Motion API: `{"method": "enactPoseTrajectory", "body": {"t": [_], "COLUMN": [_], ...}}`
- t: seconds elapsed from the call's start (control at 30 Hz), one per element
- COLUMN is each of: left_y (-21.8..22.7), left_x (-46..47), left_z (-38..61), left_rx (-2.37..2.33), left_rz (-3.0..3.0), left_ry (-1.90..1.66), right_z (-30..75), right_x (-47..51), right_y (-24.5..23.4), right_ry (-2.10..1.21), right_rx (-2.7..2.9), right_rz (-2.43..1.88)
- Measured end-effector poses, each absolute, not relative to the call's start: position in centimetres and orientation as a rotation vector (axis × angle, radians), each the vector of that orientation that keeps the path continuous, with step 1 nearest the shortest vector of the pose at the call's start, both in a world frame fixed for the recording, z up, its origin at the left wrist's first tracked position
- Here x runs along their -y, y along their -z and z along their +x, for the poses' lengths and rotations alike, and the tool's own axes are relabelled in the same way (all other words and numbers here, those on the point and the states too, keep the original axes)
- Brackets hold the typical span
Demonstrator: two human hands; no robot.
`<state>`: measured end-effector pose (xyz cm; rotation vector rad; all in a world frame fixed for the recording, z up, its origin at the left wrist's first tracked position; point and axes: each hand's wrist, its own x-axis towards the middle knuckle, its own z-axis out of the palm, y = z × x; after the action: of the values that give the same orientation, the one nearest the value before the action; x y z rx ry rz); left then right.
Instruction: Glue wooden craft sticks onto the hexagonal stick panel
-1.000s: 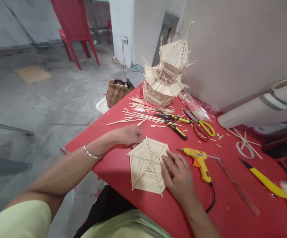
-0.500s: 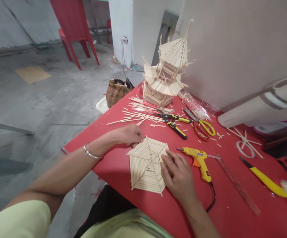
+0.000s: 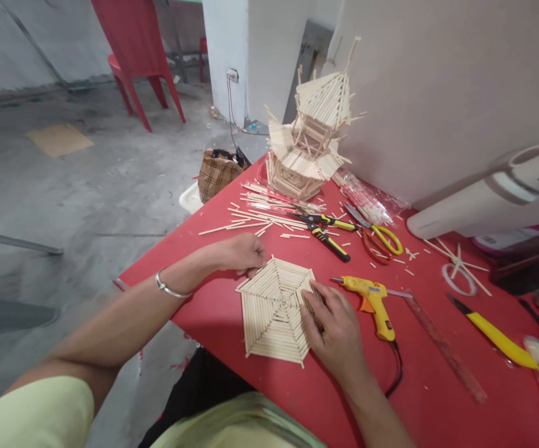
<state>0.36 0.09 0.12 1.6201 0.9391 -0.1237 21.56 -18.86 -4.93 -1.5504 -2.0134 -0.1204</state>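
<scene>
A flat, many-sided panel of thin wooden sticks, laid in rings like a spider web, rests on the red table. At its upper left edge is my left hand, its fingers curled and pressed together; what they hold, if anything, is hidden. My right hand lies over the panel's right side with fingers spread on the sticks. A yellow glue gun lies just right of that hand, a glue stick showing at its back end.
Behind are loose sticks, black-yellow pliers, scissors and a tiered stick pagoda. A yellow-handled knife, a clear ring and a white pipe lie at the right. The table's left edge is near my left forearm.
</scene>
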Motion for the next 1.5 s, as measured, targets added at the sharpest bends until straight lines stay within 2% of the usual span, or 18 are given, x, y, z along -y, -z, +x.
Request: {"method": "enactPoseTrajectory", "body": {"t": [1.5], "left_y": [0.31], "left_x": [-0.30], "left_z": [0.38], "left_rx": [-0.882], "left_rz": [1.697], "left_ry": [0.141], "right_z": [21.51], "right_x": [18.90], "right_y": [4.75], "right_ry": [0.096], "right_rx": [2.012], "right_rz": [-1.560]}}
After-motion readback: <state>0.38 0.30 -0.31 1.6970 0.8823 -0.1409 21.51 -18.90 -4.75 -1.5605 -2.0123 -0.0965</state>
